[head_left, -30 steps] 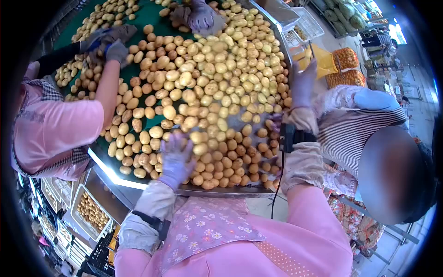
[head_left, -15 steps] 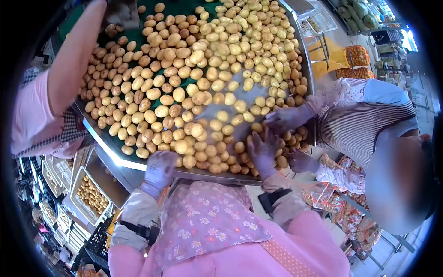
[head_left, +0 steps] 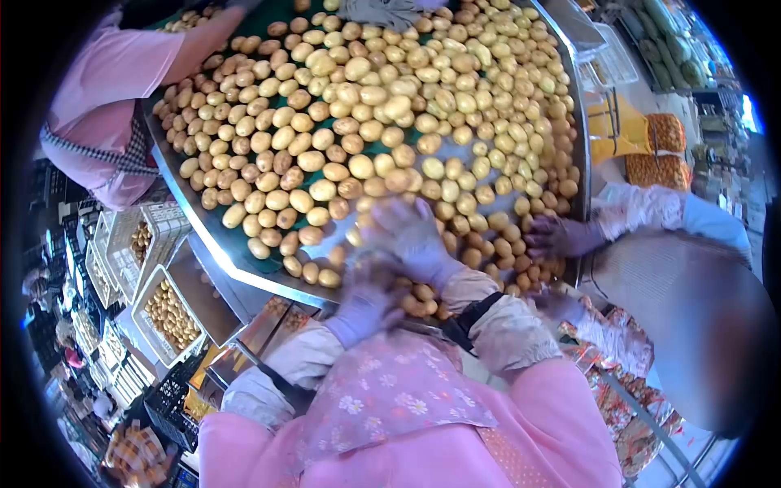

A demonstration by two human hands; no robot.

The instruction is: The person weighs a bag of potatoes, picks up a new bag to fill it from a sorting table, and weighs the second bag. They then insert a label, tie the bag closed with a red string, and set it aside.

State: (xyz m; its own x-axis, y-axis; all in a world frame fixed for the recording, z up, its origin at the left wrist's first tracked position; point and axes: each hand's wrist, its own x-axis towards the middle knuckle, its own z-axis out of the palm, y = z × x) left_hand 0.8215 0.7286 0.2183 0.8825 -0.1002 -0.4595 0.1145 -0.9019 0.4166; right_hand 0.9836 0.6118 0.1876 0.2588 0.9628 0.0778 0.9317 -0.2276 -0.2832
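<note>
1. A wide metal-rimmed sorting table point(head_left: 244, 275) with a green bed fills the upper half of the view, and a dense layer of yellow and brown potatoes point(head_left: 358, 167) covers it almost from rim to rim.
2. The right hand point(head_left: 411, 236), in a pale lilac glove, lies palm down on the potatoes near the table's near edge. Its fingers point(head_left: 389, 213) are spread and rest on the heap, gripping nothing that shows.
3. The left hand point(head_left: 366, 302), gloved the same way, sits just below and beside the right hand, at the rim among the nearest potatoes. It is blurred, so I cannot tell whether its fingers are curled around a potato or loose.
4. A black strap point(head_left: 469, 317) circles the right wrist over a light sleeve cover.
5. On the right, a co-worker's gloved hand point(head_left: 561, 236) touches the potatoes at the table's edge.
6. At the upper left, another person's pink sleeve point(head_left: 114, 73) reaches over the table.
7. Below the table on the left stand white crates point(head_left: 167, 313) holding more potatoes, and 2 orange mesh bags point(head_left: 665, 159) sit at the far right.
</note>
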